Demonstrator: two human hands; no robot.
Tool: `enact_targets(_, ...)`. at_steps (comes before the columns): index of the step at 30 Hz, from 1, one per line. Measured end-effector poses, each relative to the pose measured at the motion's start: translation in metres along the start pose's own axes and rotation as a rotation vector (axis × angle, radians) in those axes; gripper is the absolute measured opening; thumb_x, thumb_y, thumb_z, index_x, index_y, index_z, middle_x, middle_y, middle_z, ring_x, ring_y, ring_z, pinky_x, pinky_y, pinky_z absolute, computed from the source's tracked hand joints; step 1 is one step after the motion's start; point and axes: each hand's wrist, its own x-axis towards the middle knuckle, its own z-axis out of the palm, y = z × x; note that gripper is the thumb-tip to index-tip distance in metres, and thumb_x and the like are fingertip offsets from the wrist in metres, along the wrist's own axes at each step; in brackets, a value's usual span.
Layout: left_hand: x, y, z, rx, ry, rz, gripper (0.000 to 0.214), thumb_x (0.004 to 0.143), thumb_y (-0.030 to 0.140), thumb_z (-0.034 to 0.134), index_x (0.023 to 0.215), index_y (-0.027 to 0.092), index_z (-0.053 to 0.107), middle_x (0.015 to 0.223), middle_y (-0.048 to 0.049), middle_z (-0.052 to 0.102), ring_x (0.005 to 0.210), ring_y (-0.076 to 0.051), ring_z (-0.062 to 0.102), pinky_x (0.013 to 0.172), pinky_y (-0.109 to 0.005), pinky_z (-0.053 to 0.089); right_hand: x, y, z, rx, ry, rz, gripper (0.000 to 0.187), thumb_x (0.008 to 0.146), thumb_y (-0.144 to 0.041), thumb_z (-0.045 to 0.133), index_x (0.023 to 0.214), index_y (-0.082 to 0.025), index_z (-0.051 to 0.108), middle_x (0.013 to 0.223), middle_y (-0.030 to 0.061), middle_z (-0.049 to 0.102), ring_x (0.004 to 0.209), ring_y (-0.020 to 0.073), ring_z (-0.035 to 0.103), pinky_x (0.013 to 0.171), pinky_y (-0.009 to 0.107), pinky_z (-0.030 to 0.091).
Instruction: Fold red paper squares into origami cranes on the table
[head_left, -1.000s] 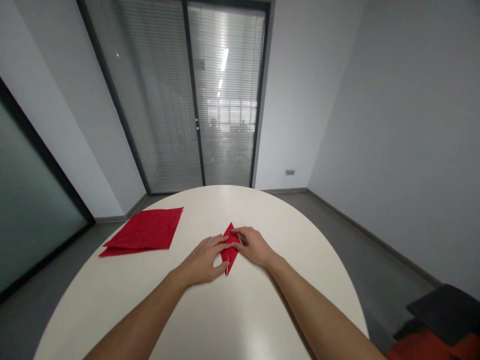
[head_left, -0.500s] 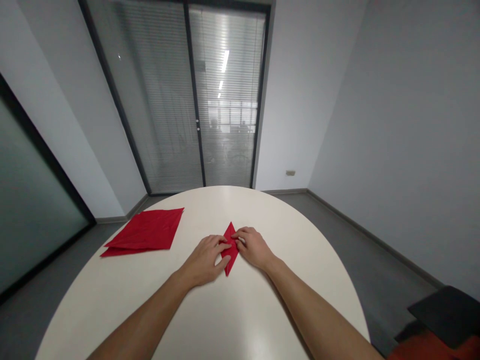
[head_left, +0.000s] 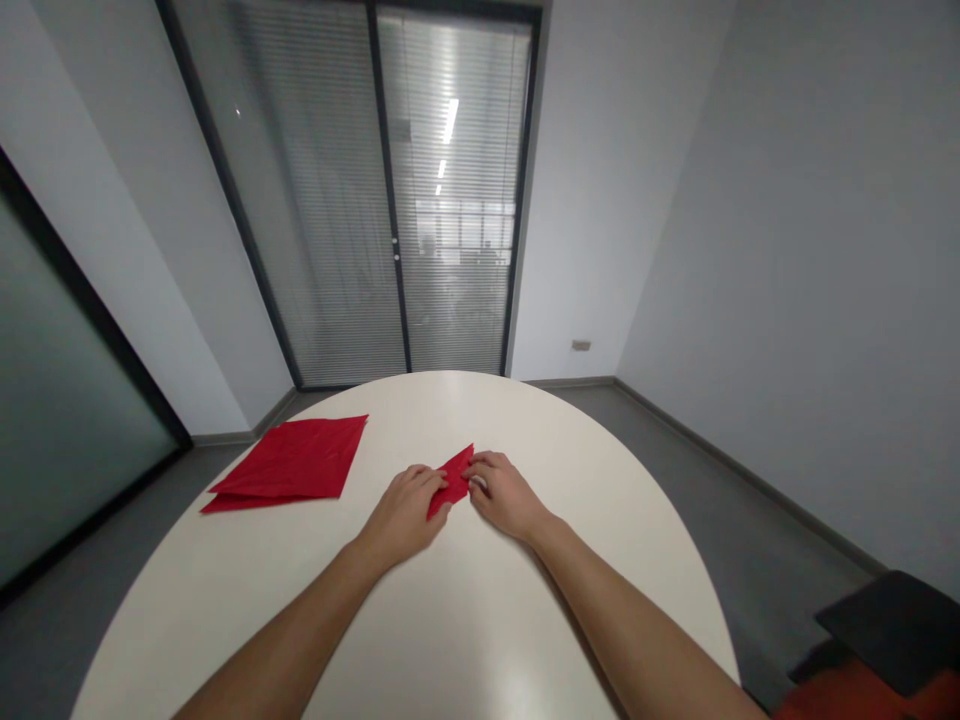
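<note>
A small folded red paper shape lies in the middle of the round white table, its point tilted up to the right. My left hand grips its lower left end between thumb and fingers. My right hand pinches its right edge with curled fingers. Both hands rest on the tabletop around the shape.
A stack of flat red paper sheets lies at the table's far left. Behind the table stands a glass sliding door with blinds. A dark chair with an orange seat sits at the lower right.
The red shape has turned from pointing straight away to slanting up to the right. My left hand has closed on its lower end, and both hands have shifted slightly.
</note>
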Motion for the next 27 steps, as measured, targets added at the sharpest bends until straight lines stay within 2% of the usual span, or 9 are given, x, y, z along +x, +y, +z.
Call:
enact_targets(4, 0.0009, -0.0018, -0.0004, -0.013, -0.019, -0.001, 0.028, 0.088, 0.013, 0.056, 0.112, 0.021, 0.069, 0.119, -0.0074, 0.071, 0.111, -0.025, 0.059, 0.096, -0.04, 0.05, -0.0003, 0.0013, 0.0, 0.001, 0.013, -0.035, 0.025, 0.087, -0.009, 0.058, 0.106, -0.018, 0.072, 0.12, 0.0106, 0.066, 0.116, 0.0237, 0.056, 0.104, 0.039, 0.042)
enact_targets(10, 0.0012, -0.0016, 0.0017, 0.034, -0.055, -0.012, 0.029, 0.093, 0.013, 0.052, 0.113, 0.022, 0.071, 0.117, -0.0057, 0.073, 0.105, -0.023, 0.064, 0.093, -0.038, 0.052, 0.0013, 0.003, 0.0006, 0.014, -0.003, -0.068, 0.026, 0.087, -0.009, 0.058, 0.104, -0.02, 0.073, 0.111, 0.008, 0.07, 0.109, 0.022, 0.058, 0.101, 0.038, 0.043)
enact_targets(15, 0.0005, -0.0039, 0.0041, 0.041, -0.048, -0.027, 0.033, 0.09, 0.009, 0.051, 0.114, 0.023, 0.071, 0.118, -0.0054, 0.074, 0.107, -0.023, 0.067, 0.096, -0.04, 0.052, 0.002, 0.0031, 0.001, 0.021, -0.005, -0.086, 0.032, 0.083, -0.006, 0.055, 0.106, -0.02, 0.073, 0.108, 0.007, 0.071, 0.105, 0.0214, 0.059, 0.1, 0.037, 0.044)
enact_targets(21, 0.0009, -0.0071, 0.0055, 0.008, -0.029, -0.022, 0.046, 0.082, -0.001, 0.05, 0.114, 0.024, 0.071, 0.115, -0.0042, 0.074, 0.107, -0.023, 0.066, 0.096, -0.039, 0.051, 0.0021, 0.0048, 0.0007, -0.02, 0.021, -0.061, 0.038, 0.081, -0.007, 0.056, 0.114, -0.02, 0.072, 0.122, 0.0094, 0.068, 0.116, 0.023, 0.057, 0.107, 0.04, 0.039)
enact_targets(24, 0.001, -0.0065, 0.0051, 0.014, -0.036, -0.037, 0.044, 0.082, -0.002, 0.05, 0.111, 0.023, 0.072, 0.113, -0.0053, 0.075, 0.105, -0.024, 0.066, 0.095, -0.039, 0.051, 0.0019, 0.0051, -0.0024, -0.037, -0.002, -0.038, 0.035, 0.083, -0.011, 0.058, 0.115, -0.018, 0.071, 0.119, 0.0103, 0.07, 0.114, 0.0234, 0.059, 0.108, 0.041, 0.037)
enact_targets(27, 0.0008, -0.0043, 0.0032, 0.021, -0.036, -0.053, 0.033, 0.088, 0.008, 0.053, 0.112, 0.022, 0.072, 0.114, -0.0069, 0.074, 0.105, -0.024, 0.067, 0.096, -0.04, 0.051, 0.0018, 0.0034, -0.0066, -0.02, -0.048, -0.005, 0.03, 0.087, -0.013, 0.056, 0.112, -0.018, 0.072, 0.109, 0.0087, 0.073, 0.104, 0.0211, 0.063, 0.099, 0.035, 0.043)
